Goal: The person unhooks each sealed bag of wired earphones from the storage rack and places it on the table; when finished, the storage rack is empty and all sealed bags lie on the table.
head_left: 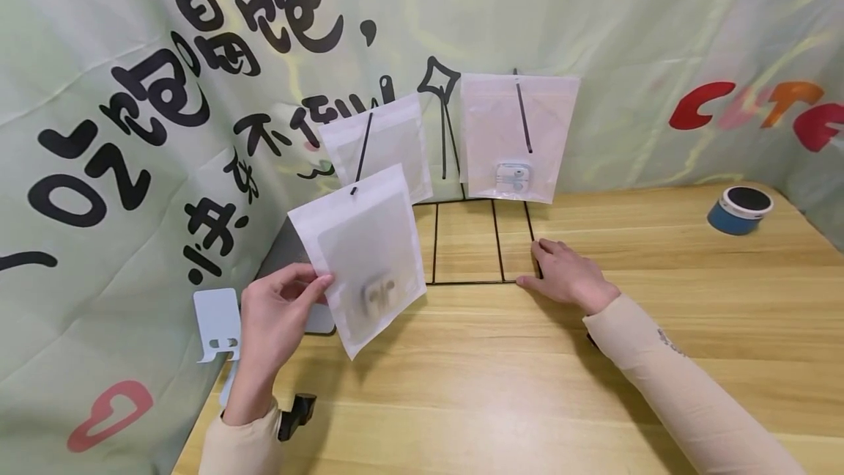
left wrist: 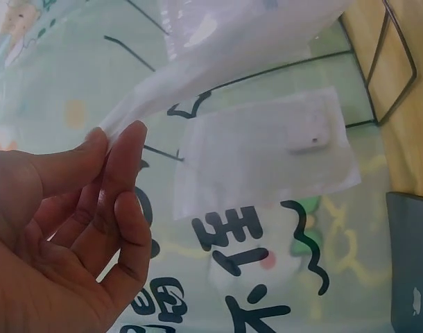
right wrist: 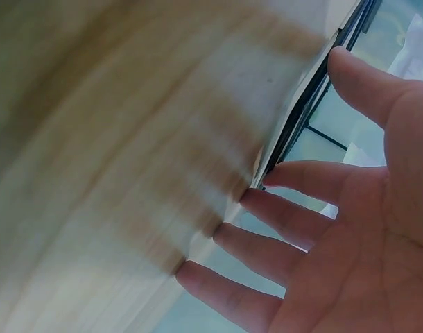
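Observation:
My left hand pinches the side edge of a white translucent zip bag between thumb and index finger. Pale earphones in a case show through its lower part. A black prong tip pokes through the hole at this bag's top. Behind it, another white bag hangs on the wire rack. To the right a pinkish bag with white earphones hangs from its own prong. My right hand, fingers extended, rests at the front right corner of the black rack base; its fingertips touch the tabletop.
A blue and white round speaker stands at the table's far right. On the left is a light blue phone stand, with a dark grey object behind my left hand. A printed cloth hangs behind the rack.

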### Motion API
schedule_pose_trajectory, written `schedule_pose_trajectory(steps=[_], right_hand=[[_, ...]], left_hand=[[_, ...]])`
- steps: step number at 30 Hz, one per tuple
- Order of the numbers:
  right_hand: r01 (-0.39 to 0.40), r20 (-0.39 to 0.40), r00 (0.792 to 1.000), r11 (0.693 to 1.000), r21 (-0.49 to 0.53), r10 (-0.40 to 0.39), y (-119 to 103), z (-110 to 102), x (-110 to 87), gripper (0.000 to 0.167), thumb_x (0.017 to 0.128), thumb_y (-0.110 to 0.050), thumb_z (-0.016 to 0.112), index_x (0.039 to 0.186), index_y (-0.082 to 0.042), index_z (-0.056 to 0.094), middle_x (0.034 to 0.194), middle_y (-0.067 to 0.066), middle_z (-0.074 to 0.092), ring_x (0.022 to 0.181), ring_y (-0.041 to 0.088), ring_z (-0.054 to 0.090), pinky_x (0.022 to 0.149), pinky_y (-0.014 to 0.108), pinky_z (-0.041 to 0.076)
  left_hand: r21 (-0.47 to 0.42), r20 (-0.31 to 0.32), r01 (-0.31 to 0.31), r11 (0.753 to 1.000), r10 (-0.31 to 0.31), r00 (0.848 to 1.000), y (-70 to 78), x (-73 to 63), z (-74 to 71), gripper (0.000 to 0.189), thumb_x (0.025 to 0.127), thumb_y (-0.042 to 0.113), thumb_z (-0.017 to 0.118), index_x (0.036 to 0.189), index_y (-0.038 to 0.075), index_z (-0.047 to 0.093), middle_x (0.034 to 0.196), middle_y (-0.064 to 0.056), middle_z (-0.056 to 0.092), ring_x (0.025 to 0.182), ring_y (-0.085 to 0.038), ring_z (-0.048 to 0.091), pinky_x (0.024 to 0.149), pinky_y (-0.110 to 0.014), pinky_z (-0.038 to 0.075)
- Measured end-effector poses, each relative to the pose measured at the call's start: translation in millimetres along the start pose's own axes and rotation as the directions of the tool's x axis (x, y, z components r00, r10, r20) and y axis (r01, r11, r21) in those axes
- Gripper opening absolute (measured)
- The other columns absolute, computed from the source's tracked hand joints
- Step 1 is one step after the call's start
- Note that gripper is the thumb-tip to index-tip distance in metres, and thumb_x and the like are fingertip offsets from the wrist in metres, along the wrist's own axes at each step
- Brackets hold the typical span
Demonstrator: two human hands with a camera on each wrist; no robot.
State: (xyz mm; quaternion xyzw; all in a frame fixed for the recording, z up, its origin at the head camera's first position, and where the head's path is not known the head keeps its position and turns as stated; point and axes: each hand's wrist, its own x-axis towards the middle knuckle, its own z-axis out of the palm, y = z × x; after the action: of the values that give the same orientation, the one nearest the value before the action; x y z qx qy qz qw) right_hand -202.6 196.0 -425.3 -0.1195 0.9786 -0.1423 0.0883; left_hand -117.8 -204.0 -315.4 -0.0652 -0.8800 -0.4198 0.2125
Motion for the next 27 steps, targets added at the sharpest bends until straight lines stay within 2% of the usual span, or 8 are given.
schedule_pose_trajectory(steps=[9, 13, 17, 21, 24, 27], right_hand=[[-0.001, 0.007, 1.000, 1.000, 0.003, 0.001, -2.3, 1.3, 0.2, 0.081, 0.096, -0.052, 0.058, 0.148, 0.007, 0.037, 0.153, 0.028, 0.029, 0.138, 0.048, 0.029, 0.097, 0.069, 0.035], [-0.002, 0.006, 1.000, 1.000, 0.002, 0.002, -1.9, 2.0, -0.2, 0.081, 0.096, -0.051, 0.059, 0.148, 0.007, 0.037, 0.153, 0.027, 0.029, 0.138, 0.047, 0.029, 0.096, 0.068, 0.036], [0.002, 0.002, 1.000, 1.000, 0.004, -0.002, -1.4, 2.0, -0.2, 0.081, 0.096, -0.052, 0.059, 0.148, 0.007, 0.037, 0.153, 0.027, 0.030, 0.138, 0.047, 0.030, 0.095, 0.068, 0.037], [0.002, -0.003, 1.000, 1.000, 0.005, -0.002, -0.5, 2.0, -0.3, 0.081, 0.096, -0.052, 0.059, 0.148, 0.007, 0.037, 0.153, 0.028, 0.030, 0.138, 0.047, 0.030, 0.096, 0.068, 0.037], [0.001, -0.003, 1.000, 1.000, 0.005, -0.001, 0.4, 1.4, -0.5, 0.082, 0.096, -0.052, 0.059, 0.148, 0.007, 0.037, 0.153, 0.028, 0.030, 0.138, 0.047, 0.030, 0.096, 0.068, 0.037], [0.004, -0.010, 1.000, 1.000, 0.004, -0.004, 0.3, 0.1, -0.4, 0.081, 0.096, -0.051, 0.059, 0.148, 0.007, 0.037, 0.153, 0.028, 0.031, 0.137, 0.046, 0.031, 0.095, 0.068, 0.038]], left_hand=[[-0.021, 0.000, 0.011, 1.000, -0.011, 1.000, -1.1, -15.7, -3.8, 0.006, 0.084, 0.009, 0.081, 0.084, 0.014, 0.077, 0.068, 0.009, 0.068, 0.059, -0.017, 0.066, 0.054, -0.022, 0.047], [-0.077, 0.055, 0.043, 0.996, -0.039, 0.998, -1.5, -22.3, -4.5, 0.006, 0.084, 0.007, 0.080, 0.085, 0.012, 0.076, 0.070, 0.005, 0.069, 0.061, -0.022, 0.067, 0.057, -0.025, 0.053], [-0.176, 0.143, 0.100, 0.979, -0.075, 0.987, -4.3, -30.9, -4.5, 0.003, 0.084, 0.006, 0.079, 0.085, 0.006, 0.076, 0.070, -0.003, 0.069, 0.061, -0.025, 0.067, 0.056, -0.027, 0.053], [-0.255, 0.244, 0.174, 0.951, -0.111, 0.963, -11.1, -39.2, -2.1, 0.005, 0.084, 0.004, 0.078, 0.086, 0.001, 0.074, 0.072, -0.008, 0.070, 0.061, -0.023, 0.067, 0.057, -0.029, 0.054], [-0.294, 0.324, 0.266, 0.918, -0.166, 0.931, -18.5, -44.1, 1.4, 0.007, 0.084, -0.001, 0.077, 0.088, -0.004, 0.072, 0.077, -0.012, 0.071, 0.063, -0.020, 0.067, 0.061, -0.033, 0.057], [-0.285, 0.377, 0.359, 0.889, -0.240, 0.895, -26.5, -47.8, 4.9, 0.008, 0.084, -0.003, 0.076, 0.090, -0.006, 0.071, 0.079, -0.014, 0.070, 0.063, -0.019, 0.067, 0.064, -0.034, 0.058]])
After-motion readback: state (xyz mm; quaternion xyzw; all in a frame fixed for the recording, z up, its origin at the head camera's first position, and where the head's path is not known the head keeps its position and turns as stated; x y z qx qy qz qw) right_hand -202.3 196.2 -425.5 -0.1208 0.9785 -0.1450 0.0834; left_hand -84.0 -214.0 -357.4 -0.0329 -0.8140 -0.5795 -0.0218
